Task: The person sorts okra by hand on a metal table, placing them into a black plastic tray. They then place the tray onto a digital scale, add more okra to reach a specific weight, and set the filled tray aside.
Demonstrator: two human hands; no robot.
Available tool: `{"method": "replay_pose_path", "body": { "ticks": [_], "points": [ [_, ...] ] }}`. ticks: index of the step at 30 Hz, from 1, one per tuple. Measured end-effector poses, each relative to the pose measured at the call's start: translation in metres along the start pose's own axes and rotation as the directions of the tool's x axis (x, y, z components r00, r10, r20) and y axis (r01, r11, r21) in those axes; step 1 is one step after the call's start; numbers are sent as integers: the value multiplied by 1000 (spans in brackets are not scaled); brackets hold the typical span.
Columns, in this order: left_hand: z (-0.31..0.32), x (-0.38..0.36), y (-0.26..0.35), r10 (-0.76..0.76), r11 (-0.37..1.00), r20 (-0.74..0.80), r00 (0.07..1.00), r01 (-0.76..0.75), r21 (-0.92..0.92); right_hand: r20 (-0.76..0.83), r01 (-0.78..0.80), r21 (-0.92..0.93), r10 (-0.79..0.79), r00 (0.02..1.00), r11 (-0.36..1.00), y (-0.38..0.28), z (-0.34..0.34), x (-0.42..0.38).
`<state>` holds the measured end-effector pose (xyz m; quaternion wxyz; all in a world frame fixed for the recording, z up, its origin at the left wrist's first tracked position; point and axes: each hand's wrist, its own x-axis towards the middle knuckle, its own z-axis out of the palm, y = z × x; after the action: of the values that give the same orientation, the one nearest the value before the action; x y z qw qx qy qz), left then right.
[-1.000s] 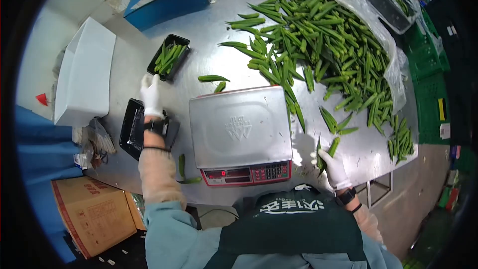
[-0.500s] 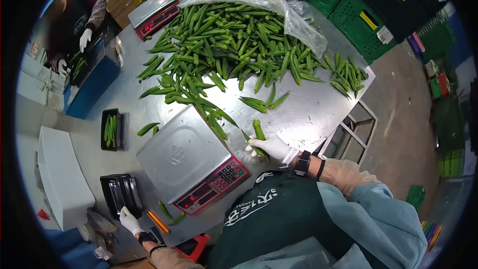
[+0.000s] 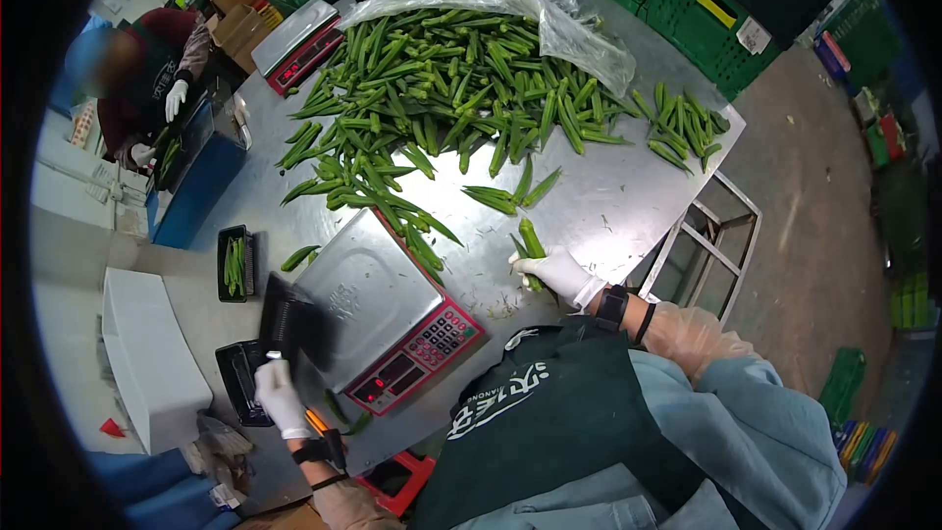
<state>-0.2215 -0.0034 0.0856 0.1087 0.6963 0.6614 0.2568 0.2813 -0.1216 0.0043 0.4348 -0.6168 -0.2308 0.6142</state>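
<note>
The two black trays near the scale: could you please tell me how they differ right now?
The black tray in the left hand is empty, lifted and tilted by the scale; the far black tray lies flat on the table and holds okra. Both are black and rectangular.

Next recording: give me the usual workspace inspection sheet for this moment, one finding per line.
Surface: steel table, scattered with plant bits.
Job's things: okra pods gripped in right hand; empty black tray lifted by left hand at the edge of the scale; stack of black trays below it.
Clutter: large okra pile on a plastic sheet; filled tray; white box.
Grippers: both hands gloved; fingers of each closed on their load.
Cables: nothing seen.
Surroundings: second scale; co-worker at far left; green crates.
</note>
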Motion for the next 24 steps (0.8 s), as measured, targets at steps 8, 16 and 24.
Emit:
{"method": "replay_pose_path", "body": {
  "ticks": [8, 16, 24],
  "points": [
    [21, -38, 80, 28, 999, -2, 1000, -28, -42, -111, 15, 217, 10, 994, 976, -20, -55, 24],
    [66, -39, 175, 120, 988, 43, 992, -115, -102, -324, 238, 85, -199, 925, 968, -68, -100, 148],
    [124, 0, 258, 166, 960, 32, 986, -155, -233, -449, 133, -525, -406, 796, 841, -89, -99, 232]
  ]
}}
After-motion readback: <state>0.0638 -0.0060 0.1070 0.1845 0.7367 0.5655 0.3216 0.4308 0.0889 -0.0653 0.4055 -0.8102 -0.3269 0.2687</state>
